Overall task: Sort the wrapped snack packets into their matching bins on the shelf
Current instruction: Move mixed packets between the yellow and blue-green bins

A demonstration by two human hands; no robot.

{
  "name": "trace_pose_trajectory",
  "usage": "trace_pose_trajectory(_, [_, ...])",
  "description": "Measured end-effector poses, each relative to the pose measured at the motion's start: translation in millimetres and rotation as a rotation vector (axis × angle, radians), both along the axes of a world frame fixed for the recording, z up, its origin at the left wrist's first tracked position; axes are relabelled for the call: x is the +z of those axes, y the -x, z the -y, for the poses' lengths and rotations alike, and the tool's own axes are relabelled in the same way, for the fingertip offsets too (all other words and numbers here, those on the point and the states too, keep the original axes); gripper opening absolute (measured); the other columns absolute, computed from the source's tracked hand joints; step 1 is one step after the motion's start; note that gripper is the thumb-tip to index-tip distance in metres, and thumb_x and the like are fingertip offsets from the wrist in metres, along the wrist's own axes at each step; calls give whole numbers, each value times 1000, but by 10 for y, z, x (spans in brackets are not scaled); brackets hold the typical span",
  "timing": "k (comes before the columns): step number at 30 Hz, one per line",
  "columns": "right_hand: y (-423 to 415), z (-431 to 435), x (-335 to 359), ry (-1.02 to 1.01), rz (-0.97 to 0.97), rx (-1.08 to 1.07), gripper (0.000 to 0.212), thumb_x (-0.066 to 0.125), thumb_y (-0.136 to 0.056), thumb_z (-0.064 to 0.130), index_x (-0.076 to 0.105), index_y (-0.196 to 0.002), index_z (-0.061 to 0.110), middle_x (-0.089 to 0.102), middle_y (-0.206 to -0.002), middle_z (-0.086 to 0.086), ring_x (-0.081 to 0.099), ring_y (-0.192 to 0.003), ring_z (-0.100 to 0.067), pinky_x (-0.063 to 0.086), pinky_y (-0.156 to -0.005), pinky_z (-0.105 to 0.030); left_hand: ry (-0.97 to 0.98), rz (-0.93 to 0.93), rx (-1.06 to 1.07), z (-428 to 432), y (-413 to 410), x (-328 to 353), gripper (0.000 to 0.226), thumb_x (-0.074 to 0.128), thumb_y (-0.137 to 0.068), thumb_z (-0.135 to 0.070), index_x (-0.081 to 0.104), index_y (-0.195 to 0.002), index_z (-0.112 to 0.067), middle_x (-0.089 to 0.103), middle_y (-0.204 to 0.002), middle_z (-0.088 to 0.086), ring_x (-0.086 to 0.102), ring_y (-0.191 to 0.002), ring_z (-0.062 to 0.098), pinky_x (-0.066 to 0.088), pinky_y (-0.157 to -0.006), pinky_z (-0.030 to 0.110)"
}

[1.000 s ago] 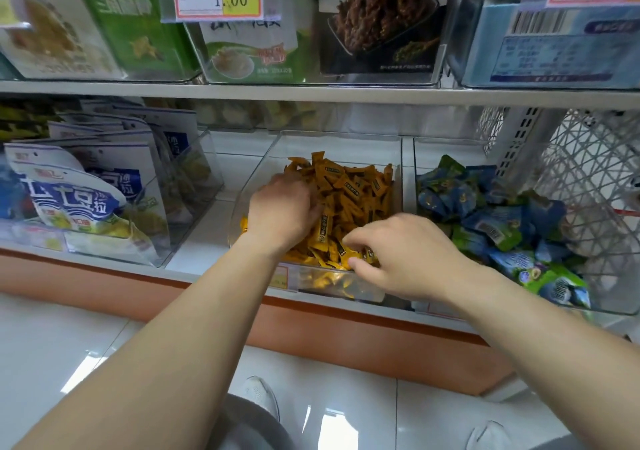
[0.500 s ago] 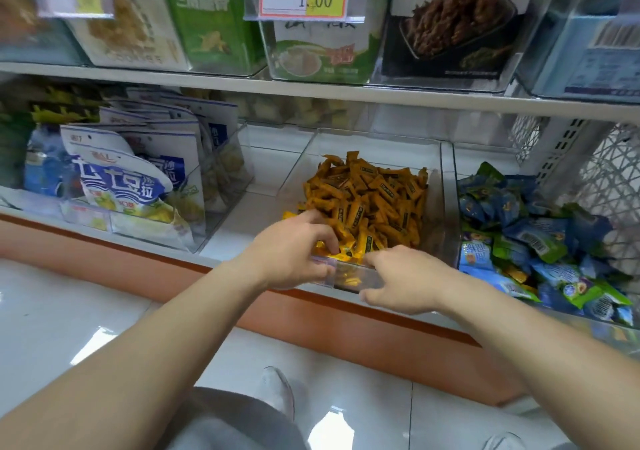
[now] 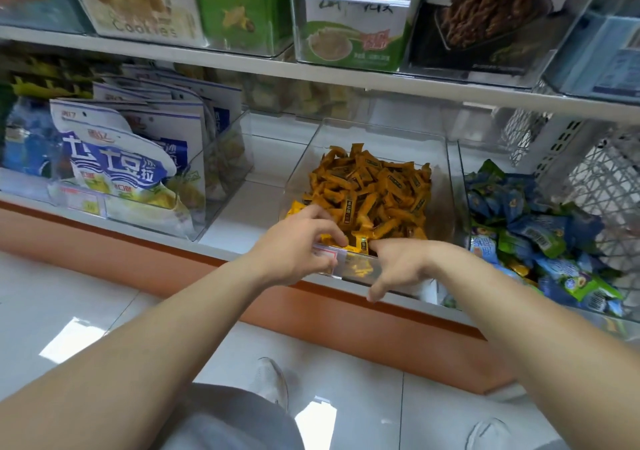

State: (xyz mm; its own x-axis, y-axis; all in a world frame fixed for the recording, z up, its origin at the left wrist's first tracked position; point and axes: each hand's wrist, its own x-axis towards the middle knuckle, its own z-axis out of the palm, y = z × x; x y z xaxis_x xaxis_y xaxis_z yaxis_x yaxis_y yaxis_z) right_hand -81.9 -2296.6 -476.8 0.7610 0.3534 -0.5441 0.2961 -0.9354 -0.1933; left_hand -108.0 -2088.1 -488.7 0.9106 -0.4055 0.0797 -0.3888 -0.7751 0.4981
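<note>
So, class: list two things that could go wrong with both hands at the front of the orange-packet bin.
Orange packets are heaped near the low front of the clear bin; the left hand or right hand might nudge some onto the floor. Blue packets pile high next door, so kinds could mix.

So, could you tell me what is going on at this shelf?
A person is working at the clear bin of orange snack packets on the lower shelf. Their left hand reaches over its front edge, fingertips on yellow packets there; whether it pinches one is unclear. Their right hand rests on the front rim. Blue and green packets fill the neighbouring bin.
</note>
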Motion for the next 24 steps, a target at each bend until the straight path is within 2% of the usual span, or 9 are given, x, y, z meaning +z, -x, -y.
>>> trace_pose_trajectory(4, [11,29,4,-55,93,-2,57,80,-73,42,55,-118,17,62,-110,0,58,-93,-19,51,-78,-32,1,-15,6,5,-19,6,24,75,-79,-33,68,-100,-43,47,-116,-17,49,-90,4,52,-82,35])
trace_pose_trajectory(7, [21,91,68,-220,119,-58,45,81,-75,33,58,-110,17,63,-102,0,60,-89,-20,50,-75,-32,19,-25,16,19,-42,15,24,77,-75,-33,66,-92,-46,50,-113,-17,51,-87,1,52,-79,34])
trace_pose_trajectory(9, [39,136,148,-293,85,-43,55,81,-76,30,56,-124,19,62,-114,4,59,-99,-14,50,-82,-25,10,-30,23,35,-59,24,25,78,-73,-33,66,-90,-46,50,-112,-16,51,-86,1,52,-77,32])
trace_pose_trajectory(11, [51,191,221,-271,90,-16,70,79,-79,27,48,-141,20,57,-127,6,56,-106,-9,46,-87,-19,1,-33,23,48,-78,35,24,79,-73,-35,65,-89,-46,51,-109,-17,51,-84,1,49,-72,27])
trace_pose_trajectory(15, [82,247,279,-285,167,-64,77,81,-79,26,43,-145,16,58,-135,0,57,-117,-16,48,-100,-28,47,13,67,95,-117,77,26,78,-75,-47,68,-98,-39,54,-93,-25,52,-79,-11,36,-62,10])
trace_pose_trajectory(18, [133,257,290,-268,272,-58,83,79,-82,30,35,-151,16,58,-137,-2,58,-119,-18,45,-95,-23,68,25,67,185,-121,116,36,77,-76,-48,67,-109,-34,61,-96,-19,55,-82,-8,45,-70,16])
trace_pose_trajectory(20, [172,299,320,-316,321,-89,72,76,-86,32,41,-147,19,60,-134,-1,60,-115,-16,48,-94,-25,69,23,47,262,-124,134,37,77,-78,-45,67,-112,-34,62,-95,-19,57,-84,-3,47,-72,17])
trace_pose_trajectory(21, [194,322,347,-348,348,-107,61,74,-87,33,47,-140,22,62,-129,2,61,-110,-14,50,-91,-26,58,23,35,291,-126,136,35,77,-79,-43,67,-112,-34,61,-91,-20,57,-83,-2,44,-69,13])
trace_pose_trajectory(24, [273,473,457,-460,453,-131,21,69,-90,36,58,-108,37,66,-103,15,62,-87,-2,47,-68,-20,2,27,19,393,-152,141,31,76,-81,-42,70,-110,-34,58,-86,-23,51,-75,-10,34,-58,6])
